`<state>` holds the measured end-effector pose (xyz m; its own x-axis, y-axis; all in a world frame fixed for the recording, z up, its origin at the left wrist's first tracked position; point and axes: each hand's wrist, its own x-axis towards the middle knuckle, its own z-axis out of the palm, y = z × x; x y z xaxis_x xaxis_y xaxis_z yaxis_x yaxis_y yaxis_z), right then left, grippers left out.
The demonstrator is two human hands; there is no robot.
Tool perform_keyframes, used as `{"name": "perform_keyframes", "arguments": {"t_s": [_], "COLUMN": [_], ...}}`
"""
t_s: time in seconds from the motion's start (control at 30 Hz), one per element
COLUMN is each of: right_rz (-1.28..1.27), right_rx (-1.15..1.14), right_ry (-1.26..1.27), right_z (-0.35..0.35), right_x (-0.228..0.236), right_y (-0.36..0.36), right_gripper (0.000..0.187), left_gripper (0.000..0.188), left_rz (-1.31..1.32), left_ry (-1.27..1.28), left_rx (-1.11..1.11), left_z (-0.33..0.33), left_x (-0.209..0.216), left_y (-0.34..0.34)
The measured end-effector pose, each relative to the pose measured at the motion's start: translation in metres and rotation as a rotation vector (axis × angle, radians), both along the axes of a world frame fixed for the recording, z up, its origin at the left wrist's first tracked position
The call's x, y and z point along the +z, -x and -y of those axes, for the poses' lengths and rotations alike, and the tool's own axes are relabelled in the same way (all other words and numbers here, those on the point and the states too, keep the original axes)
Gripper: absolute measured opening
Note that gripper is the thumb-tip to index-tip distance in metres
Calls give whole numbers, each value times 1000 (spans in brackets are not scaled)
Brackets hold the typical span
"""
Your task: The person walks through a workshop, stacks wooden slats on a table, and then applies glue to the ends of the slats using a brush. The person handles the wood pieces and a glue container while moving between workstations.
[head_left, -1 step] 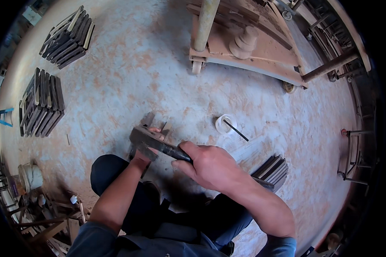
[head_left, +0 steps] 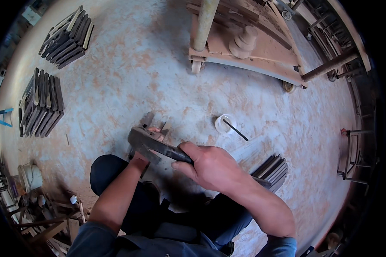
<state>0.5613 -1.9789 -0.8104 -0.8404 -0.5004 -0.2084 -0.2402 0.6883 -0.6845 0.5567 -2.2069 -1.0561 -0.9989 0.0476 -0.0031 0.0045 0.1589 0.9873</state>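
Note:
My right hand [head_left: 212, 165] is closed round the black handle of a hammer [head_left: 167, 150]. The hammer's broad dark head lies to the left, over my left hand, and its handle end sticks out at the right past my wrist. My left hand [head_left: 155, 133] is mostly hidden beneath the hammer head; only some curled fingertips and the wrist show. Those fingers grip a dark wooden piece [head_left: 147, 119] with upright ends, between my knees and the floor ahead. Another end of wood [head_left: 166, 128] stands just right of the fingertips.
A white tub [head_left: 224, 124] with a black stick in it stands ahead to the right. Stacked dark wooden frames [head_left: 40, 105] stand at the left, another stack [head_left: 272, 171] beside my right forearm. A wheeled wooden cart [head_left: 253, 68] is at the far right, scrap wood [head_left: 47, 227] near left.
The hammer head has shifted very slightly to the left. Both hands keep their grip and nearly the same place.

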Motion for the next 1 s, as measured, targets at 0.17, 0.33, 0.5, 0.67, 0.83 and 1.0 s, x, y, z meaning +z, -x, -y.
{"name": "perform_keyframes", "arguments": {"t_s": [0.17,0.33,0.5,0.67,0.83,1.0], "right_rz": [34,21,60,111,100,130], "right_rx": [29,37,72,93,95,79], "right_ry": [-133,-80,-134,-141,-167,-175], "right_z": [1,0,0,0,5,2], "right_x": [-12,-7,-8,-9,1,-7], "right_y": [2,2,11,10,14,16], "right_gripper": [35,37,42,42,41,41], "left_gripper": [22,26,26,26,25,26], "left_rz": [-136,83,-78,250,-8,-181], "left_ry": [99,-62,12,-769,-42,138], "left_rx": [-36,20,-75,-273,-10,-97], "left_z": [2,2,5,19,3,4], "left_x": [-17,-23,-19,-37,-24,-22], "left_y": [0,-4,1,-1,-2,2]}}
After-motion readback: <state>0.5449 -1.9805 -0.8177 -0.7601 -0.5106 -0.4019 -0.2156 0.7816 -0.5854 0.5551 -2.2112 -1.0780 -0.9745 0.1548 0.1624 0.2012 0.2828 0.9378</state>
